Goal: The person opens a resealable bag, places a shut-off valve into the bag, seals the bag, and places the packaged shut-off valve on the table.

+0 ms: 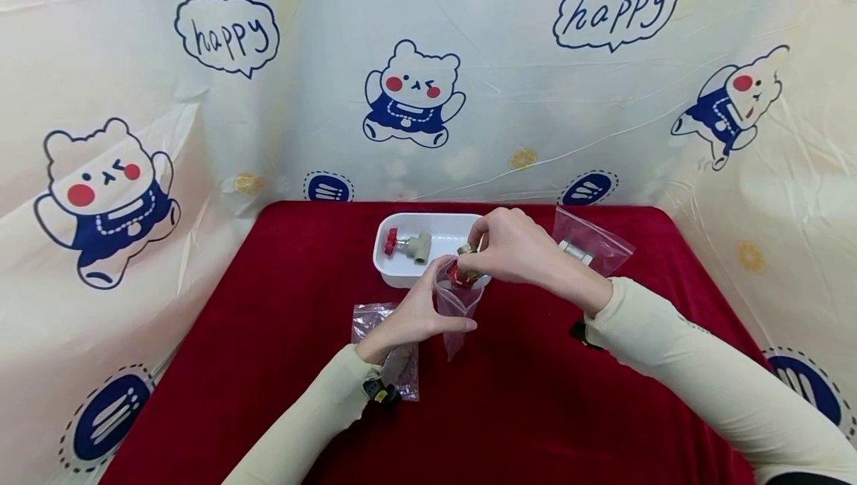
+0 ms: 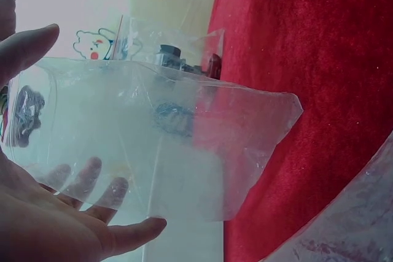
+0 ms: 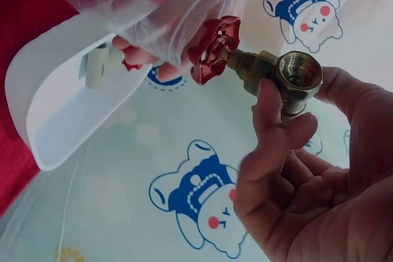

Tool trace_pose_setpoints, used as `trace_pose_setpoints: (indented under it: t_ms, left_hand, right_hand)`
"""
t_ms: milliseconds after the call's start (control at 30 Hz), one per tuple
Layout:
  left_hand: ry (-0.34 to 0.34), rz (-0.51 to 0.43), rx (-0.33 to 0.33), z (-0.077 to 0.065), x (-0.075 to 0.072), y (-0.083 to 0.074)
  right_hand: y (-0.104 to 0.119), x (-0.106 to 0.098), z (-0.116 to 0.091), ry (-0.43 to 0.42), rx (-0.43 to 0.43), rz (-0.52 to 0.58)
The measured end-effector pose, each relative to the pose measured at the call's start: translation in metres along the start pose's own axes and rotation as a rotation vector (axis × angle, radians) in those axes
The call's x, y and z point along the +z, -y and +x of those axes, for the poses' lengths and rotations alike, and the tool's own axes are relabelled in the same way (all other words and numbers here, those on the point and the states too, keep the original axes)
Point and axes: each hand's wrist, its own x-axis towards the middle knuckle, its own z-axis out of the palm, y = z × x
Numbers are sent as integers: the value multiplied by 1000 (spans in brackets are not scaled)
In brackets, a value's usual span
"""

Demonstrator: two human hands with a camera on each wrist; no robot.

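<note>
My right hand (image 1: 517, 248) pinches a brass valve (image 3: 265, 73) by its body. The valve's red handwheel (image 3: 215, 50) points into the mouth of a clear plastic bag (image 2: 123, 102). My left hand (image 1: 410, 315) holds this bag near its mouth, with fingers behind the film in the left wrist view. The bag's narrow lower end hangs over the red cloth. Just beyond the hands, a white tray (image 1: 445, 226) contains another valve (image 1: 416, 247), grey-green with a red handwheel.
Right of the tray lies a clear bag (image 1: 609, 248) with a metal fitting (image 1: 574, 251) inside. Flat clear bags (image 1: 407, 382) lie under my left forearm. Red cloth (image 1: 268, 336) covers the table; a printed curtain (image 1: 469, 172) stands behind and at both sides.
</note>
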Motion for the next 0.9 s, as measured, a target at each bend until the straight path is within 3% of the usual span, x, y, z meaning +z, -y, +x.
trace_pose_setpoints:
  t_ms: [500,900]
  left_hand:
    - [-14,-39,22,1,2,-1]
    - [-7,-49,23,2,3,2]
  right_hand:
    - [-2,35,8,130,35,-95]
    - [-6,46,17,172,43,-149]
